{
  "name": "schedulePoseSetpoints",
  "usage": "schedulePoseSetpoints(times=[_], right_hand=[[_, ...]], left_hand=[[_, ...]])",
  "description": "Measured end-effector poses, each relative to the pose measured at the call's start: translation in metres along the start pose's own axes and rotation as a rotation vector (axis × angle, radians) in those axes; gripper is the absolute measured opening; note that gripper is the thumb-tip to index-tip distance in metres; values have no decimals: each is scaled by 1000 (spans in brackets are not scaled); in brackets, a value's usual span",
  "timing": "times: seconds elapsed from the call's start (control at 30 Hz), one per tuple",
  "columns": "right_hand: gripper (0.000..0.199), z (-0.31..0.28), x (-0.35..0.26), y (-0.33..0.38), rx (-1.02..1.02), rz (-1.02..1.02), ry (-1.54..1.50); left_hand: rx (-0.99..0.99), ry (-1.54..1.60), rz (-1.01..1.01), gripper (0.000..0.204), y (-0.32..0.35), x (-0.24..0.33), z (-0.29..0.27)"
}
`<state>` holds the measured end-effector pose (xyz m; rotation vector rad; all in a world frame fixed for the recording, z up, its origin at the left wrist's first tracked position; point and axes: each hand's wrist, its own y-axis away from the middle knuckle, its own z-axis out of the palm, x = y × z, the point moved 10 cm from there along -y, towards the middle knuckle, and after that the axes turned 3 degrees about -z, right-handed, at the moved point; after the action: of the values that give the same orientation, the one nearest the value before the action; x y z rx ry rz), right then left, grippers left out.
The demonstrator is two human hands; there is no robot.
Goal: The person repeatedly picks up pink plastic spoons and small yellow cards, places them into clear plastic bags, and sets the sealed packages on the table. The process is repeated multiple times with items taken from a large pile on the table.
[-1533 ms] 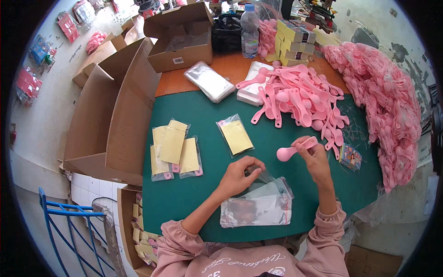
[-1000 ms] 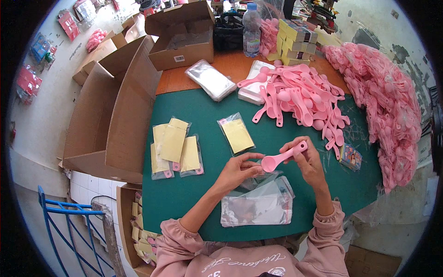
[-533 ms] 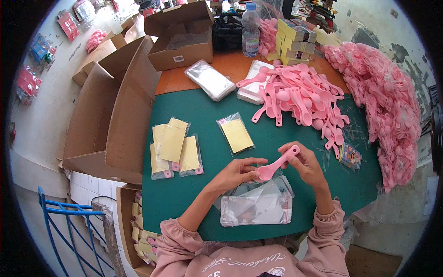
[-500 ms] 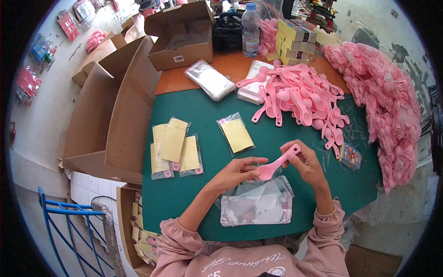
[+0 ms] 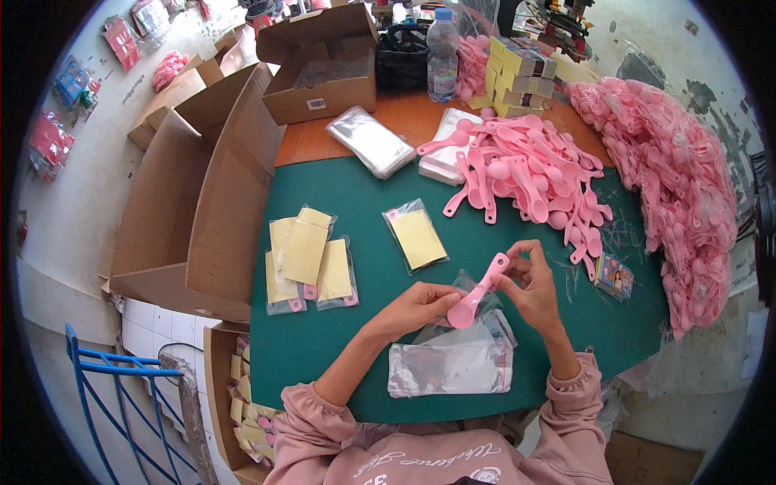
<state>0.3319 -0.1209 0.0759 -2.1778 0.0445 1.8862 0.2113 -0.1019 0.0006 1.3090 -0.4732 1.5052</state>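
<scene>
My right hand [image 5: 533, 287] pinches the handle end of a pink plastic spoon [image 5: 478, 293], whose bowl points down toward my left hand [image 5: 416, 307]. The left hand's fingers touch the spoon's bowl and a clear plastic bag [image 5: 477, 284] that lies crumpled under the spoon. Below both hands a stack of flat clear bags [image 5: 451, 366] rests on the green mat [image 5: 364, 339]. A loose heap of pink spoons [image 5: 525, 170] lies on the mat beyond my hands.
Packed bags with yellow cards [image 5: 305, 259] lie to the left, a single one [image 5: 416, 237] in the middle. Open cardboard boxes [image 5: 206, 186] stand left and behind. A big pile of bagged pink spoons [image 5: 671, 178] fills the right side. A water bottle [image 5: 442, 56] stands at the back.
My right hand brought the pink spoon from the right in toward my left hand. The spoon tipped bowl-down onto the clear bag. The left hand came up to meet it.
</scene>
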Motion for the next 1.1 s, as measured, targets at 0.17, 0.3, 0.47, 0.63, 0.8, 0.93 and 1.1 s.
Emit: schedulePoseSetpoints(times=[0.17, 0.3, 0.47, 0.63, 0.8, 0.93, 1.1], right_hand=[[28, 8, -1, 3, -119, -116, 144], [61, 23, -22, 9, -358, -268, 329], [66, 30, -20, 18, -430, -240, 267], [47, -90, -21, 8, -30, 4, 398], [25, -308, 40, 99, 640, 676, 1520], [26, -295, 22, 92, 760, 443, 1403], [15, -270, -25, 84, 880, 187, 1368]], left_hand=[[78, -26, 73, 32, -1, 13, 0], [90, 197, 120, 30, -1, 16, -4], [53, 174, 85, 33, 0, 22, 7], [97, 100, 105, 34, 14, 36, 0], [68, 32, 76, 37, 6, 40, 0], [88, 2, 72, 37, 7, 39, -5], [117, -42, 88, 36, 7, 41, -14]])
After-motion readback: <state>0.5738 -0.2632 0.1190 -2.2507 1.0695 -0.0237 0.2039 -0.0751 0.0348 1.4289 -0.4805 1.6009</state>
